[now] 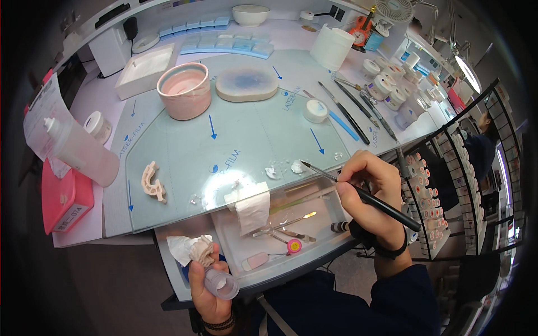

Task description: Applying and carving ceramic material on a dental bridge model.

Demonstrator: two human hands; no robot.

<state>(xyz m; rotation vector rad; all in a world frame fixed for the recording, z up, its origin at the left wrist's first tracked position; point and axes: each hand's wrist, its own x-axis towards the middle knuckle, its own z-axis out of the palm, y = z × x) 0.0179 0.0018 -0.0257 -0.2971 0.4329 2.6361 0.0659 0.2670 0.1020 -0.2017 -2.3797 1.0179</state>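
Brush (388, 208) in R hand (380, 182)

Pale workbench (288, 35), with a lit lamp (467, 74) at two o'clock.
A black wire rack (497, 83) stands at three, an open drawer (319, 229) at six, dim floor (134, 283) towards eight.

The brush (389, 211) in the right hand (370, 217) is showing black, while beyond the left hand (206, 297) the cup (185, 105) is showing mottled pink and the pad (246, 85) pale with cloudy blue.
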